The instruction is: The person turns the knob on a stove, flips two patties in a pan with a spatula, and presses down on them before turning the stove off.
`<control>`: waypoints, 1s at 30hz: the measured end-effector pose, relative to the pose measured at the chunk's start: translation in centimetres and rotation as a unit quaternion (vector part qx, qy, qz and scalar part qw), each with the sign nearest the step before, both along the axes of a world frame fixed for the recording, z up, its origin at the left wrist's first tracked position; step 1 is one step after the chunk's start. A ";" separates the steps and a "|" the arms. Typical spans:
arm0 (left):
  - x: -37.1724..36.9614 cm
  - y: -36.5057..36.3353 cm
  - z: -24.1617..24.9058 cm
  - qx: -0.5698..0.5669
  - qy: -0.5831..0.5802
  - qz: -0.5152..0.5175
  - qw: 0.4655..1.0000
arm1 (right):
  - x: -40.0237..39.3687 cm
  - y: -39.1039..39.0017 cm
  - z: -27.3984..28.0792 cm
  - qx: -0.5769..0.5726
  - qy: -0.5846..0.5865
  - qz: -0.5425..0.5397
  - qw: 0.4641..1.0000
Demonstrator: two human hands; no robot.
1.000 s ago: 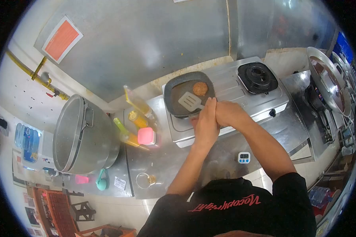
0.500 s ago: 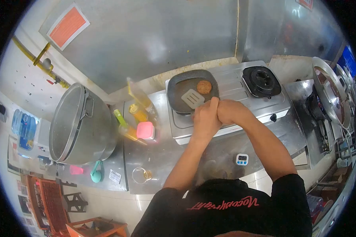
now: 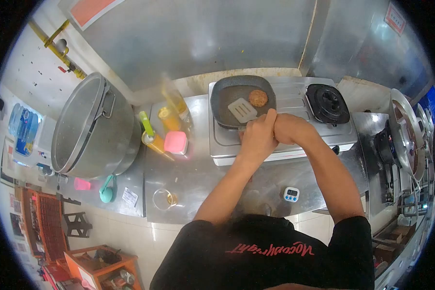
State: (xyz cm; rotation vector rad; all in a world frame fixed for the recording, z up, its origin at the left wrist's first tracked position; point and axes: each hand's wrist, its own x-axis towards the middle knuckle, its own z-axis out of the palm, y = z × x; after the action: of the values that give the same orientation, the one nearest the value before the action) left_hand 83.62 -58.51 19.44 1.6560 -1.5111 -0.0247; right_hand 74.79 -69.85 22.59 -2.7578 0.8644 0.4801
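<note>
A dark square frying pan (image 3: 219, 116) sits on the left side of the gas stove (image 3: 295, 108). In it lies a round browned patty (image 3: 258, 98), close to the right wall. The pale slotted blade of a spatula (image 3: 242, 110) rests flat in the pan, just left of and nearer than the patty. My left hand (image 3: 258, 135) is closed at the pan's near edge, apparently around its handle, which my hand and forearm cover. Pressed against it, my right hand (image 3: 291, 129) is closed over the spatula's handle end, mostly hidden by the fingers.
A bare burner (image 3: 327, 104) is at the stove's right. Left of the stove stand yellow-filled bottles (image 3: 170, 119) and a pink-lidded container (image 3: 176, 142). A big metal pot (image 3: 99, 130) stands farther left. A timer (image 3: 291, 194) and a clear cup (image 3: 164, 198) are on the near counter.
My view has shifted, so the pan and stove appear higher and slightly farther right. The hands, spatula and patty keep nearly the same places relative to each other.
</note>
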 end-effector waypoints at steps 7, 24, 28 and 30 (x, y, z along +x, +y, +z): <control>0.0 0.0 -0.1 0.008 0.009 0.009 1.000 | 0.1 0.8 1.9 -0.002 0.010 0.031 0.999; -0.2 0.3 0.4 0.022 0.008 0.026 0.999 | 0.1 1.0 2.0 -0.007 0.015 0.010 1.000; -0.2 0.3 0.4 0.022 0.015 0.024 0.999 | 0.0 1.2 2.3 -0.001 -0.003 0.027 1.000; -0.2 0.3 0.4 0.015 0.011 0.024 1.000 | 0.1 0.8 1.8 0.005 -0.011 0.033 0.999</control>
State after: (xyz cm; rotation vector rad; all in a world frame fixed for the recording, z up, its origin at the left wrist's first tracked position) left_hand 83.41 -58.21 19.81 1.7098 -1.4609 -0.0397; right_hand 74.85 -69.09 24.34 -2.7841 0.7650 0.4626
